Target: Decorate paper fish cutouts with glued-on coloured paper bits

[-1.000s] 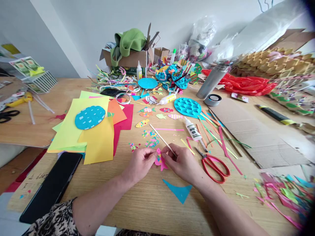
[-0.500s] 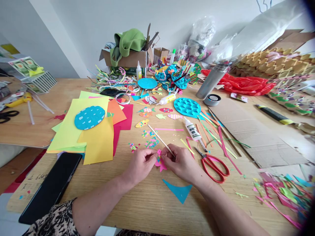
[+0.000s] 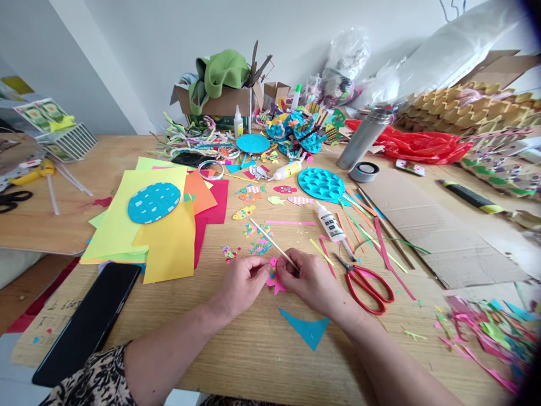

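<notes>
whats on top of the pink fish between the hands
Small coloured bits show on the pink fish. The left hand and right hand cover parts of its sides, so anything under their fingers cannot be seen.

From my end, the pink fish (image 3: 276,286) reads as matt paper and the stick (image 3: 273,243) as smooth, pale wood. I make out silvery metal on the flask (image 3: 364,140), thin glossy plastic in the red bag (image 3: 422,144), dull brown cardboard (image 3: 422,225), a glossy black phone (image 3: 87,324) (smooth as glass) and a table (image 3: 236,361) of grained wood.
</notes>
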A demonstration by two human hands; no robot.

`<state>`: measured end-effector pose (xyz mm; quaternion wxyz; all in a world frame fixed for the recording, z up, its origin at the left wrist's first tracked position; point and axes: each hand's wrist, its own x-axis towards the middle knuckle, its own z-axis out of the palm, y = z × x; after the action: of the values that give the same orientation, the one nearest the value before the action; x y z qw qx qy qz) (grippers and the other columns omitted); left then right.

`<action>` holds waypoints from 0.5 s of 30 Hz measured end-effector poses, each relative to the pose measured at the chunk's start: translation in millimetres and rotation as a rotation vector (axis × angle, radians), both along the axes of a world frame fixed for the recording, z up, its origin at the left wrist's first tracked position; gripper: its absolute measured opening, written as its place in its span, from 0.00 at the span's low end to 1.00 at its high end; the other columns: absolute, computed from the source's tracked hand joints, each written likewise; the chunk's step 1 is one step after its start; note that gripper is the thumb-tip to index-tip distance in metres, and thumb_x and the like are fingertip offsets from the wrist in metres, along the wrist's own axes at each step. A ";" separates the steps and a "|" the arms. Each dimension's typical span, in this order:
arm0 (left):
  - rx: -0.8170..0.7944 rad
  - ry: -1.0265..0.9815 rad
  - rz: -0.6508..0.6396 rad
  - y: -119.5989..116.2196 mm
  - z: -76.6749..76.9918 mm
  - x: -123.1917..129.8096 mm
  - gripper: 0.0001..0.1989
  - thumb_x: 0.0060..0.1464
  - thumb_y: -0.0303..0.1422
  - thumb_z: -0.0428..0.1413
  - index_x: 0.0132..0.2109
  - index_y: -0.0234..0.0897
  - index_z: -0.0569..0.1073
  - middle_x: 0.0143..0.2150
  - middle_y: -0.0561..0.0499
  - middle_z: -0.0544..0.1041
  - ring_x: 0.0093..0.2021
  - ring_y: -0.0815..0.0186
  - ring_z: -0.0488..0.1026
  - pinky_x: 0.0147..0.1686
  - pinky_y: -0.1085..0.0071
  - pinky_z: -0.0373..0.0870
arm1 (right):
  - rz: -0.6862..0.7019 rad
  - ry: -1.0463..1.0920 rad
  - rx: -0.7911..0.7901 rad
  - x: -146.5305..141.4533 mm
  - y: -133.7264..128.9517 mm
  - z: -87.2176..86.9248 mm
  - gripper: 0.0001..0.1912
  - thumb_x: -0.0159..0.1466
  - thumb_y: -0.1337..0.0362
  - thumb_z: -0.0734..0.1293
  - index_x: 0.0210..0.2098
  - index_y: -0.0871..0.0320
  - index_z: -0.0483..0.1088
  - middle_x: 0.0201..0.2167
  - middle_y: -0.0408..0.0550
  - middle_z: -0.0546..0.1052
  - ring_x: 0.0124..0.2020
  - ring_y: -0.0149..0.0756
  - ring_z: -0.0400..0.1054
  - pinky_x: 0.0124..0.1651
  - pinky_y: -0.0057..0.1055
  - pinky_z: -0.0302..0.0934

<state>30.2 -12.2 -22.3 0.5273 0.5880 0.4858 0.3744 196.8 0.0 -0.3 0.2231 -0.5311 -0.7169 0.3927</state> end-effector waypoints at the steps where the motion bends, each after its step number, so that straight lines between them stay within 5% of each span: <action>1: -0.004 -0.001 -0.002 0.0 0.1 0.0 0.15 0.57 0.39 0.52 0.28 0.34 0.73 0.22 0.53 0.72 0.24 0.70 0.65 0.25 0.75 0.61 | 0.000 -0.002 -0.001 0.0 -0.2 0.0 0.06 0.57 0.70 0.62 0.24 0.58 0.63 0.17 0.37 0.64 0.18 0.24 0.53 0.22 0.24 0.45; 15: -0.045 0.041 -0.025 0.5 -0.4 -0.7 0.18 0.58 0.43 0.51 0.29 0.34 0.74 0.24 0.50 0.74 0.25 0.68 0.66 0.26 0.74 0.62 | -0.010 0.015 -0.056 -0.1 -0.6 2.2 0.04 0.57 0.70 0.61 0.26 0.59 0.65 0.18 0.39 0.68 0.19 0.25 0.58 0.22 0.23 0.48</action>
<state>29.5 -11.7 -22.7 0.5346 0.5897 0.4976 0.3447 196.8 -0.6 2.0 0.2154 -0.5379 -0.7012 0.4154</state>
